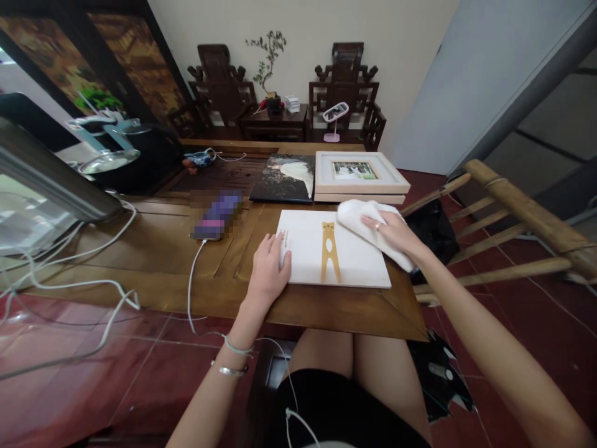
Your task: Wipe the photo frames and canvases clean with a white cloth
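Observation:
A flat white panel (303,249) with a gold, long-legged animal figure (330,233) and small print at its left side lies on the wooden table in front of me. Across its left edge rests my left hand (269,270), fingers laid flat and thumb apart on the surface. My right hand (392,231) presses a bunched white cloth (359,214) onto the panel's upper right corner, its fingers bent over the fabric. Part of the cloth hangs past the panel's right edge. What lies under the cloth is hidden.
Behind the panel sit a dark photo panel (284,177) and stacked pale picture frames (361,174). Left of it is a phone (217,214) on a white charging cable (190,286). A bamboo chair (522,211) stands close on the right. Loose cords trail at far left.

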A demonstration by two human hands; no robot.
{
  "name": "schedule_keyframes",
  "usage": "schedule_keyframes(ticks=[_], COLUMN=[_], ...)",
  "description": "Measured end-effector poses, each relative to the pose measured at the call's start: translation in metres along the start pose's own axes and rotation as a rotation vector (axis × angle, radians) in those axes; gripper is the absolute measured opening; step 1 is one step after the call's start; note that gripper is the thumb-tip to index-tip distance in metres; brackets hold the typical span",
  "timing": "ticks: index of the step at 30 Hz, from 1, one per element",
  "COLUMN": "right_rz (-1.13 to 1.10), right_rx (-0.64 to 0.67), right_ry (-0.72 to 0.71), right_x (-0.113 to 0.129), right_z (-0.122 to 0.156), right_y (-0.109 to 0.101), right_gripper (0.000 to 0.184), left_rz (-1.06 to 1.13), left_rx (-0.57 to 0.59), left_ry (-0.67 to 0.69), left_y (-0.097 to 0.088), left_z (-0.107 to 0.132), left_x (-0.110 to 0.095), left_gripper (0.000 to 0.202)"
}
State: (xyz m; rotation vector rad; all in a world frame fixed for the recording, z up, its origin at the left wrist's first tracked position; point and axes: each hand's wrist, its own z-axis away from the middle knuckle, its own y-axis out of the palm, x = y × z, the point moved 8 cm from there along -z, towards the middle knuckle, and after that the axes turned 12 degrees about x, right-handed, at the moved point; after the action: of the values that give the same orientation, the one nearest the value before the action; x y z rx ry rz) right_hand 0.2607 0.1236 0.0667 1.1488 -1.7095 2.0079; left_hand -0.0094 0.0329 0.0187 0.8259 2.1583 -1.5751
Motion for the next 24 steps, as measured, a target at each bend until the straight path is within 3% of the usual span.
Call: schedule_keyframes(ticks=[2, 6, 10, 13, 16, 21, 24], right_rz=[0.072, 0.196, 0.199, 0.187, 0.147, 0.276, 0.386], right_rx=[-0.017, 0.068, 0.063, -0.01, -0.105, 0.056, 0.011], right_ry=[0.001, -0.169, -0.214, -0.161, -0.146, -0.436, -0.528], right_x=[0.0, 0.029, 0.036, 0.033, 0.053, 0.139, 0.159], right_z=[0.029, 0.078, 0.094, 0.089, 0.083, 0.085, 0.096], right_y=[0.001, 0.027, 0.034, 0.023, 0.014, 0.052, 0.068], right_gripper=[0.038, 0.04, 0.039, 0.038, 0.033, 0.03, 0.024], left_rz=[0.09, 0.49, 0.969, 1.062, 1.054, 0.913, 0.977], left_rx=[0.017, 0.064, 0.087, 0.07, 0.072, -0.016, -0.156], left_ry=[-0.032, -0.152, -0.229, -0.212, -0.156, 0.007, 0.058], left_y=[0.0, -0.005, -0.018, -0.041, -0.061, -0.092, -0.113], left_z=[-0.002, -0.008, -0.005, 0.001, 0.005, 0.009, 0.014], left_x=[0.004, 0.016, 0.009, -0.011, -0.037, -0.09, -0.113], left_gripper=[0.045, 0.048, 0.051, 0.053, 0.054, 0.05, 0.042])
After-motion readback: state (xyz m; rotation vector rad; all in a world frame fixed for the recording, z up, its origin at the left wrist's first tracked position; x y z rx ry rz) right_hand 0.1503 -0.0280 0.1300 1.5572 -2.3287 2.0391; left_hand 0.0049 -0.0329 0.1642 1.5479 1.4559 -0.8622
